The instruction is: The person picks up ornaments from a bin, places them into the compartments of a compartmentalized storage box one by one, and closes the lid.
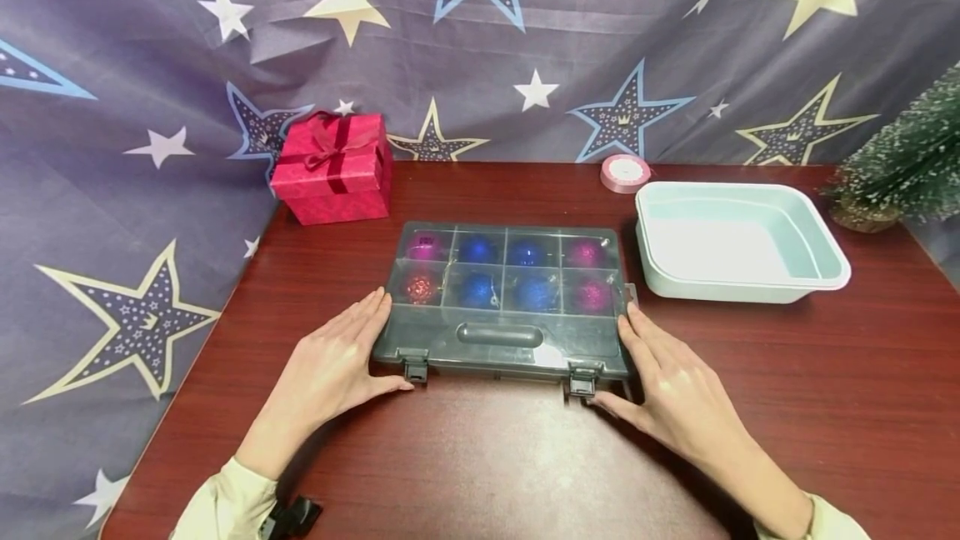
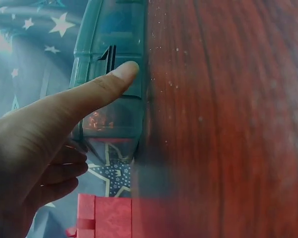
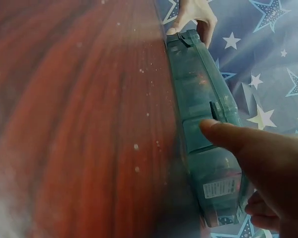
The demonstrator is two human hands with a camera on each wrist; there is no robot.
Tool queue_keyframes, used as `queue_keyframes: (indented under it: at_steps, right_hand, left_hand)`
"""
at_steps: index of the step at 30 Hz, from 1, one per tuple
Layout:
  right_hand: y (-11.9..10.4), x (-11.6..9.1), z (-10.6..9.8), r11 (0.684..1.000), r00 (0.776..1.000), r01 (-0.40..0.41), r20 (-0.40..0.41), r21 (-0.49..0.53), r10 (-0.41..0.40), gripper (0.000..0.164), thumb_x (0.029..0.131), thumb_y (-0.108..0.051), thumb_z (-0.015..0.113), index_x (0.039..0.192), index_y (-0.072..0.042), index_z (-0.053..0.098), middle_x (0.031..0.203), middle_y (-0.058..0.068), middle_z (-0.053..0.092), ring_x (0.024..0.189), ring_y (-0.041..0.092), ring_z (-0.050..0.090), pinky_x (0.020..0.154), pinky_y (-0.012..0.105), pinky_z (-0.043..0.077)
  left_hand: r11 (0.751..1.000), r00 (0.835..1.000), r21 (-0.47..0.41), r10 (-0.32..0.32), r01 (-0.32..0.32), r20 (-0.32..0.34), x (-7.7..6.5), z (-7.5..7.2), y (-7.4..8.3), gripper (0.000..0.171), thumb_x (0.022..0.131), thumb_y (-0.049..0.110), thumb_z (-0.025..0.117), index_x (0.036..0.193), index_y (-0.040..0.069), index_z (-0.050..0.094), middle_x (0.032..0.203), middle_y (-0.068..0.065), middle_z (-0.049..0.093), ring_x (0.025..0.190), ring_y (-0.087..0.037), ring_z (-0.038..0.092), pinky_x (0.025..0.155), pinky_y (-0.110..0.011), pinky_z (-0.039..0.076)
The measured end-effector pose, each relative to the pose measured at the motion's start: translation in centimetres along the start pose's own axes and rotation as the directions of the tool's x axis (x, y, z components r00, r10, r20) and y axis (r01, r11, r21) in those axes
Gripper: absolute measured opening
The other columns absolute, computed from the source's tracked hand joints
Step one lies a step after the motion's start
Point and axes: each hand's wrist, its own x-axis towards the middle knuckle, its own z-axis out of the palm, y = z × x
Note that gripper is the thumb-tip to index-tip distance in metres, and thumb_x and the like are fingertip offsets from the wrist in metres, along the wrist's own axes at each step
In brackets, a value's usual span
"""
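Observation:
A clear grey-green plastic storage case (image 1: 435, 328) lies flat on the table with its lid down. Through the lid I see baubles in separate compartments: a red bauble (image 1: 420, 289), purple ones and blue ones. My left hand (image 1: 330, 361) holds the case's left front corner, fingers along the side and thumb at the front near the left latch (image 1: 416, 368). At the opposite corner my right hand (image 1: 678, 394) holds it the same way, its thumb by the right latch (image 1: 582, 382). Both latches stick out from the front; the wrist views show each thumb on the front wall.
A pale green plastic basin (image 1: 742, 286) stands right of the case, with a roll of pink ribbon (image 1: 626, 174) behind it. A red gift box (image 1: 333, 177) sits at the back left. At the far right stands a small artificial fir tree (image 1: 907, 157). A star-printed cloth hangs behind.

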Motion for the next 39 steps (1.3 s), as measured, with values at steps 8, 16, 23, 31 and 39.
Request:
queue_keyframes:
  at_steps: [8,16,23,31,39]
  right_hand:
    - [-0.11,0.26,0.18,0.998,0.997,-0.049,-0.064,0.035,0.051,0.085,0.102,-0.066,0.05,0.127,0.014,0.065,0.133,0.03,0.062,0.111,0.046,0.067,0.087,0.06,0.054]
    - [-0.17,0.02,0.39,0.996,0.993,-0.082,-0.085,0.038,0.085,0.084,0.1,-0.067,0.05,0.125,0.012,0.067,0.133,0.028,0.064,0.11,0.045,0.068,0.086,0.059,0.054]
    - [-0.15,-0.14,0.51,0.995,0.991,-0.094,-0.092,0.038,0.098,0.083,0.099,-0.067,0.054,0.124,0.011,0.069,0.131,0.027,0.065,0.108,0.045,0.068,0.083,0.059,0.055]
    - [-0.39,-0.26,0.72,0.991,0.982,-0.128,-0.134,0.026,0.13,0.078,0.098,-0.067,0.056,0.119,0.006,0.074,0.126,0.022,0.069,0.1,0.043,0.071,0.072,0.058,0.057]
    - [-0.45,-0.26,0.93,0.99,0.977,-0.135,-0.163,0.029,0.138,0.078,0.097,-0.067,0.057,0.12,0.005,0.074,0.126,0.021,0.069,0.099,0.043,0.071,0.073,0.057,0.057]
  left_hand:
    - [0.999,0.999,-0.019,0.028,-0.028,-0.016,-0.26,0.08,-0.14,0.112,0.064,0.062,0.092,0.141,-0.011,0.056,0.142,-0.028,0.057,0.129,-0.038,0.059,0.103,-0.05,0.049]
    - [0.997,1.0,-0.072,-0.015,0.016,0.016,-0.25,-0.13,-0.14,0.095,0.084,0.062,0.077,0.143,-0.008,0.056,0.146,-0.026,0.055,0.132,-0.037,0.056,0.105,-0.052,0.047]
    - [0.999,1.0,-0.044,-0.013,0.013,0.009,0.03,-0.29,0.27,0.09,0.099,0.069,0.05,0.14,-0.011,0.058,0.143,-0.028,0.057,0.132,-0.038,0.056,0.105,-0.051,0.047]
    - [1.0,1.0,-0.009,0.01,-0.011,-0.026,-0.06,-0.32,0.56,0.084,0.098,0.062,0.058,0.136,-0.013,0.06,0.139,-0.03,0.059,0.128,-0.039,0.059,0.104,-0.05,0.048]
    - [0.998,0.999,-0.044,-0.042,0.042,-0.002,0.01,-0.5,0.52,0.086,0.086,0.057,0.075,0.138,-0.011,0.06,0.141,-0.027,0.059,0.128,-0.037,0.059,0.102,-0.051,0.049]
